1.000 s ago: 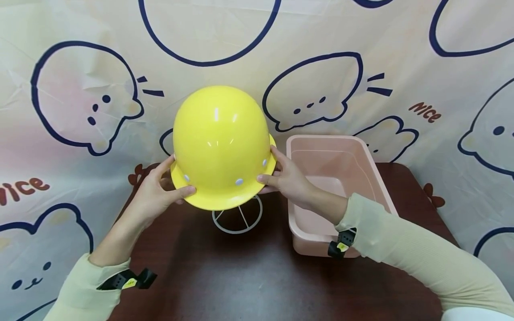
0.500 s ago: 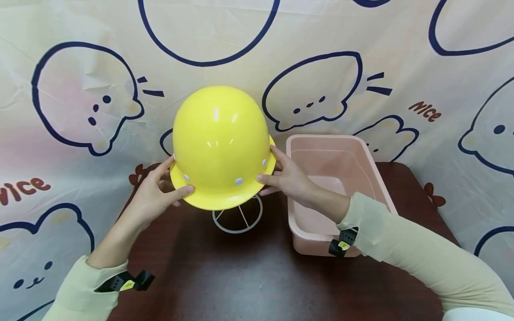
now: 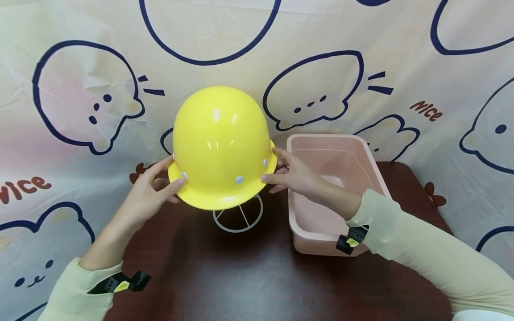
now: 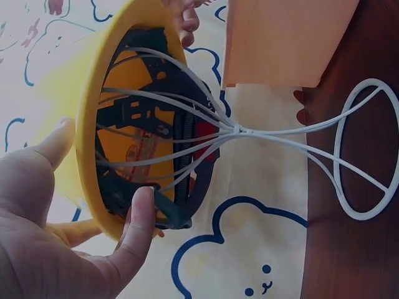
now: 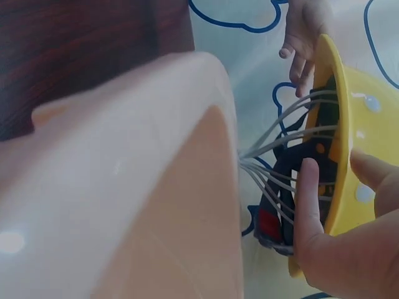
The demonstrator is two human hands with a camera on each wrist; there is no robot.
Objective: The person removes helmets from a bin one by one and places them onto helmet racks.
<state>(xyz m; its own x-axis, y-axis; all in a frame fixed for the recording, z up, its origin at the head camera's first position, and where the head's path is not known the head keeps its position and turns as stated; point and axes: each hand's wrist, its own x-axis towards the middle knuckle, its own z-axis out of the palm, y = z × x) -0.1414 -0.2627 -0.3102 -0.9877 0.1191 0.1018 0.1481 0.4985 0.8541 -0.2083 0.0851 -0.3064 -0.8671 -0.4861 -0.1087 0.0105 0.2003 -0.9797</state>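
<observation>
A yellow hard hat sits crown up on a white wire stand, whose ring foot rests on the table. The wires spread up inside the hat among its dark straps. My left hand is at the left of the brim, thumb outside and fingers below, spread and fairly straight. At the right of the brim is my right hand, with its thumb by the outer face and a straight finger under the rim in the right wrist view. Whether every fingertip touches the hat is hard to tell.
A pink plastic tub stands on the dark wooden table, right of the stand and below my right forearm. A pale cloth with cartoon outlines hangs behind and at both sides.
Both hands have eased slightly outward from the brim, the left hand to the left and the right hand to the right. The hard hat stays on the stand in nearly the same position.
</observation>
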